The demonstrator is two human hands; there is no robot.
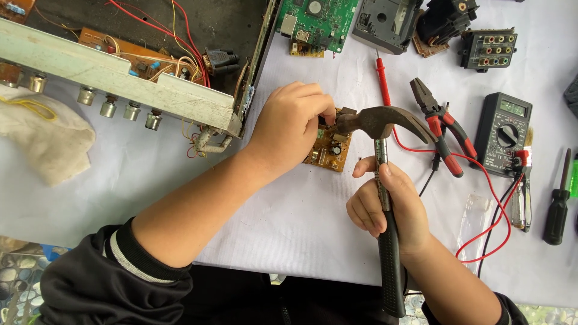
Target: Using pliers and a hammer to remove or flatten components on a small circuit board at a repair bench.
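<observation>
My right hand (385,207) grips the shaft of a claw hammer (382,129), well up from its black grip. The steel head lies level over a small brown circuit board (330,153) on the white table cover. My left hand (292,123) rests on the left part of that board, fingertips pinching something small at the board's top edge, right beside the hammer's face. What the fingers pinch is too small to tell. Both forearms come out of pushed-up dark sleeves.
An opened amplifier chassis (120,75) with knobs and loose wires fills the upper left. A green circuit board (316,21) and black parts lie along the top. Red-handled pliers (442,129), a multimeter (503,132) with red leads, a brush and a screwdriver (557,207) lie right. A cloth (42,135) sits left.
</observation>
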